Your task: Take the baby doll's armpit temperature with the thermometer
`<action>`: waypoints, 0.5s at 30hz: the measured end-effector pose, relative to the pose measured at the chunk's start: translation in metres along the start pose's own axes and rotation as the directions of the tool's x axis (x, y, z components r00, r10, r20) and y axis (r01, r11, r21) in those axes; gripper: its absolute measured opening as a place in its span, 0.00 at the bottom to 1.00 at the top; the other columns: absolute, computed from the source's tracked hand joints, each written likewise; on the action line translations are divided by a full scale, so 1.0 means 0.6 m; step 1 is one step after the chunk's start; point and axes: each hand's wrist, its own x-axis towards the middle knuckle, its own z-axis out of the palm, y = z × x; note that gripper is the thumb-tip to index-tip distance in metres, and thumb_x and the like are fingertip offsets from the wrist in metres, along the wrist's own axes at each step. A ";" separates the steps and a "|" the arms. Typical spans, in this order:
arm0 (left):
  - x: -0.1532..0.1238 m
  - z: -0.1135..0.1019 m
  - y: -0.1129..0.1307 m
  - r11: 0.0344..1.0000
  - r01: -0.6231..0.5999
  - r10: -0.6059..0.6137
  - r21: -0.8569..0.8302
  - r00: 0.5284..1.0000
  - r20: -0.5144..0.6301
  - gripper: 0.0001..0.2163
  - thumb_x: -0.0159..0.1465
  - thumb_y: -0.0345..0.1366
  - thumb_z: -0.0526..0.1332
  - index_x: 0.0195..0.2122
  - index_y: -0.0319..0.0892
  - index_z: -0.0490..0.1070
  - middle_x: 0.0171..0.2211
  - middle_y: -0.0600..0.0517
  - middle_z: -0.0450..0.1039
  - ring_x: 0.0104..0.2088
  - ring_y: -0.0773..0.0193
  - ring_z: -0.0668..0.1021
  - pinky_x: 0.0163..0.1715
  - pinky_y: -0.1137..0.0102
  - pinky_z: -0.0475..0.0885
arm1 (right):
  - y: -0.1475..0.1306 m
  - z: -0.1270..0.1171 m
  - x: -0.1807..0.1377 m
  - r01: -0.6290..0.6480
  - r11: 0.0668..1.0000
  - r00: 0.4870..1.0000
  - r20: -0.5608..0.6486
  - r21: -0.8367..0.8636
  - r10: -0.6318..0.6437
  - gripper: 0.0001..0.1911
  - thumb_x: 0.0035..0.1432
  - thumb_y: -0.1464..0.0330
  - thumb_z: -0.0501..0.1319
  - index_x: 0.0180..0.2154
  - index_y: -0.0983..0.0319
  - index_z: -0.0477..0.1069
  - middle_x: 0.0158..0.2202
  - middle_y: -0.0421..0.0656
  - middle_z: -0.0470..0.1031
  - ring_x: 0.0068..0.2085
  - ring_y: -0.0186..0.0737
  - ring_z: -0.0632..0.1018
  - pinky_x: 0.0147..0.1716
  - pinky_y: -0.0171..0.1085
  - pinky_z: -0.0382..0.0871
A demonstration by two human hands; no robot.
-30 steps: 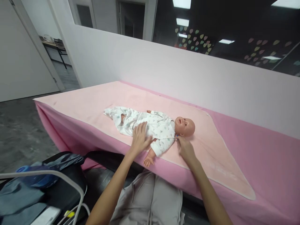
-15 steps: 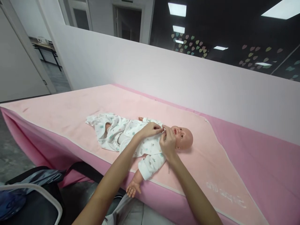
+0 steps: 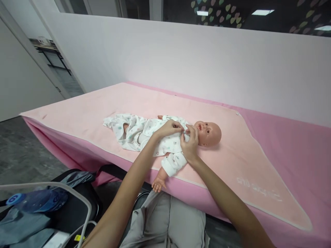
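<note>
A bald baby doll (image 3: pixel 208 134) lies on its back, head to the right, on a pale pink mat (image 3: pixel 227 165). It wears a white printed baby romper (image 3: pixel 168 144) with a leg showing through a gap in the trouser part. My left hand (image 3: pixel 170 128) rests over the chest, fingertips pinched at the neckline. Facing it, my right hand (image 3: pixel 190 143) pinches the collar just below the doll's chin. The fingertips of both hands nearly meet there, and the bit of cloth between them is small. One doll hand (image 3: pixel 159 184) hangs over the mat's near edge.
The mat lies on a pink cloth (image 3: pixel 292 148) against a white wall (image 3: pixel 207 62). At lower left, a water bottle (image 3: pixel 38 200) and grey-blue cloth (image 3: pixel 23 224) lie on a black chair (image 3: pixel 74 206). A white door (image 3: pixel 23 72) stands at the left.
The camera view has tilted down, bringing the bottle and my lap into sight. Both hands stay at the doll's neckline, with the fingers slightly shifted.
</note>
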 end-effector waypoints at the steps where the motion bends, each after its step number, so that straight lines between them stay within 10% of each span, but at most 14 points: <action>1: 0.000 0.000 0.000 1.000 0.005 -0.005 0.002 1.000 -0.004 0.10 0.55 0.36 0.59 0.30 0.35 0.76 0.26 0.51 0.73 0.29 0.68 0.71 0.29 0.74 0.64 | 0.000 0.001 0.000 0.003 1.000 1.000 -0.009 0.006 -0.003 0.18 0.56 0.76 0.52 0.49 0.61 0.63 0.45 0.48 0.65 0.42 0.37 0.72 0.44 0.40 0.72; 15: 0.002 -0.001 -0.005 0.999 0.046 -0.046 0.010 0.998 -0.035 0.13 0.57 0.41 0.58 0.31 0.36 0.76 0.27 0.51 0.73 0.30 0.65 0.72 0.32 0.72 0.65 | 0.004 -0.001 0.007 0.031 0.999 0.998 -0.057 0.024 -0.030 0.15 0.56 0.76 0.52 0.46 0.61 0.64 0.42 0.46 0.66 0.38 0.34 0.72 0.45 0.40 0.71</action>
